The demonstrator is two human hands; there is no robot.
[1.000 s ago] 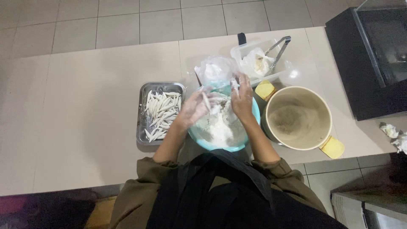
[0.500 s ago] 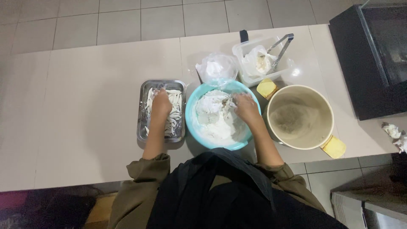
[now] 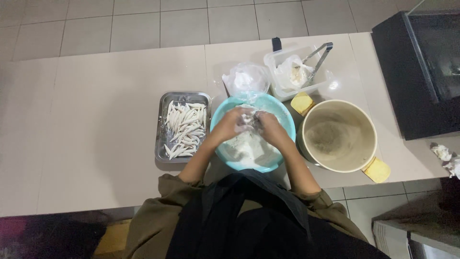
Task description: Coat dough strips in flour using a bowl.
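Fingers of the left hand (image 3: 234,123) and right hand (image 3: 269,127) press together around something floury, unclear what, over the round turquoise plastic bowl (image 3: 283,120). Metal tray of pale strips (image 3: 184,127) and beige yellow-handled bucket (image 3: 340,135) flank it closely; the desk (image 3: 86,124) lies open leftward.

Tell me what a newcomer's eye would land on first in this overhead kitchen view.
First, the left hand and right hand meeting in the white flour of the turquoise bowl at the counter's near edge. Just left of the bowl sits a metal tray of pale floured strips; to its right stands a big cream pot with yellow handles. Behind them lie a clear plastic bag and a clear tub with metal tongs.
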